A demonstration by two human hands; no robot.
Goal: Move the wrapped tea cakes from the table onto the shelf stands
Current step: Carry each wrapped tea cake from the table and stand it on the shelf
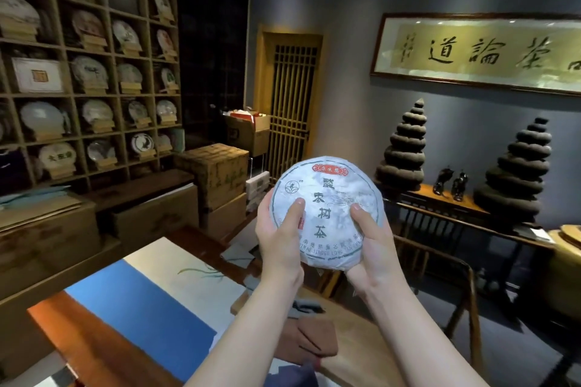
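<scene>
You are holding one round, flat tea cake wrapped in white paper printed with green characters and a red label [327,214], raised in front of you at about chest height with its printed face turned toward you and standing nearly upright. Your left hand [279,236] grips its lower left edge, thumb pressed flat across the paper face and fingers hidden behind; your right hand [371,239] grips the lower right edge the same way, thumb on the face near the middle. Both hands are curled around the cake, so it is carried wholly between them and touches nothing else. It looks as though you are in the carrying step: the cake is off the long wooden table with its blue and cream cloth runner [141,302], which lies below and to your left, and it has not yet reached the shelves. The tall wooden grid shelf of square compartments [94,72] stands well apart to your left, most compartments already holding a wrapped cake leaning on a small light wooden stand [103,126]. Your next move likely calls for turning left toward that shelf, finding a stand with no cake on it, and lowering the cake's bottom edge into the stand so it leans back. From here I cannot tell which stand is free. Keep the paper wrapping from creasing under your thumbs.
</scene>
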